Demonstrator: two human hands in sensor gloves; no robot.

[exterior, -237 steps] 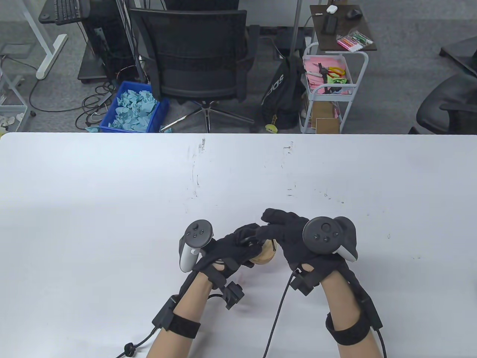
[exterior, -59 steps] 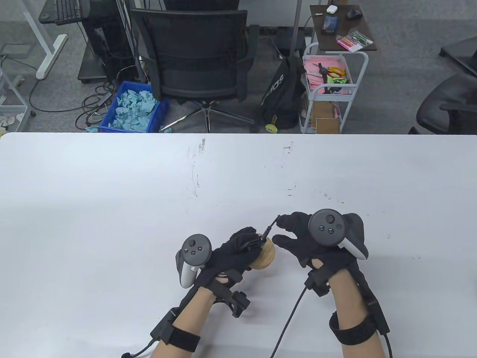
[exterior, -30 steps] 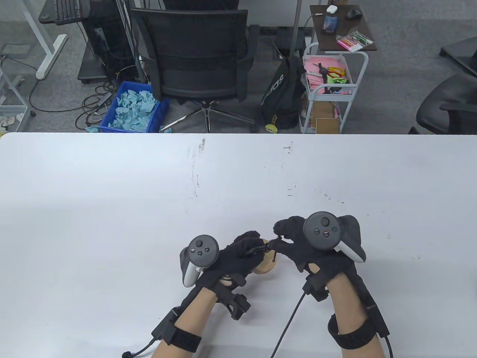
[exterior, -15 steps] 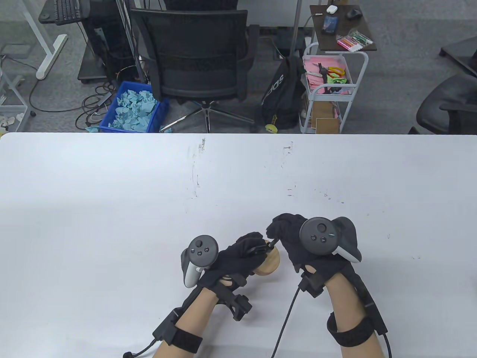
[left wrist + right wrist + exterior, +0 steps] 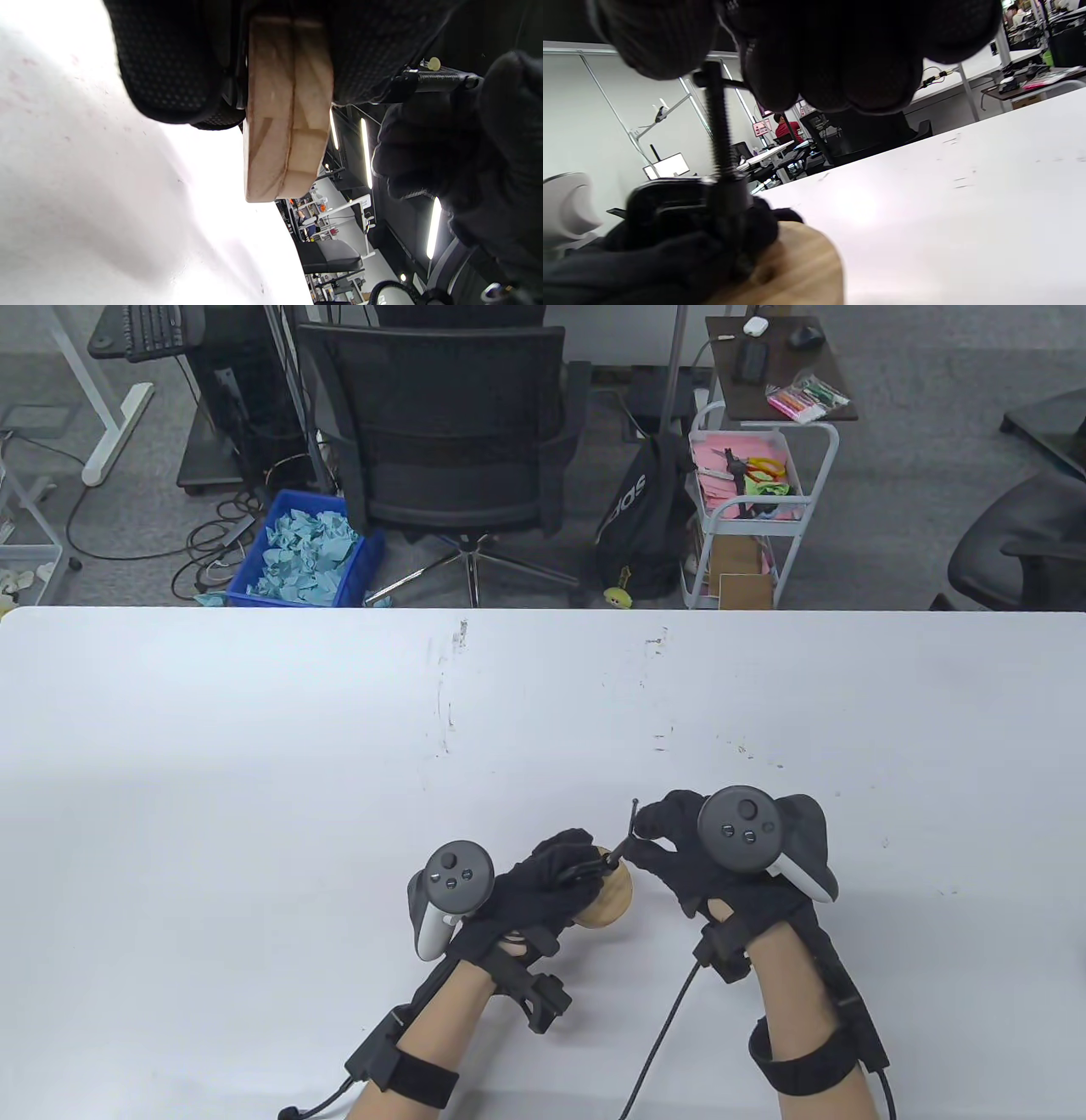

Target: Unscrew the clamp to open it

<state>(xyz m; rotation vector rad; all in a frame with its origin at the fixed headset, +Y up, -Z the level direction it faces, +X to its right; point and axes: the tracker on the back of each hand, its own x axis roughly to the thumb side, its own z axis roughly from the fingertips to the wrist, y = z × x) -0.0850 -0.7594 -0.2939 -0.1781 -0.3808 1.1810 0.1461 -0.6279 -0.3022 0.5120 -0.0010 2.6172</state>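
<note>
- since half a second ago, the right hand (image 5: 679, 848) has swung a little to the right and the thin crossbar handle (image 5: 633, 819) now sticks up past its fingertips.
- both forearms come in from the near edge of the white desk (image 5: 254, 780), each hand in a black glove with a tracker strapped to its back.
- the left hand (image 5: 543, 882) wraps its fingers closed around the black clamp (image 5: 683, 199) and the round wooden disc (image 5: 609, 895) that the clamp sits on, near the desk's front edge, slightly right of centre.
- in the left wrist view the disc (image 5: 288, 110) shows as two wooden layers stacked face to face, held off the desk.
- the right hand's fingers are closed in a pinch on the crossbar handle at the top of the clamp's threaded screw (image 5: 717, 123), which rises upright out of the clamp body.
- further back the desk shows faint scuff marks.
- beyond the desk stand a black office chair (image 5: 450, 432), a blue bin of crumpled paper (image 5: 305, 551) and a white cart (image 5: 747, 509).
</note>
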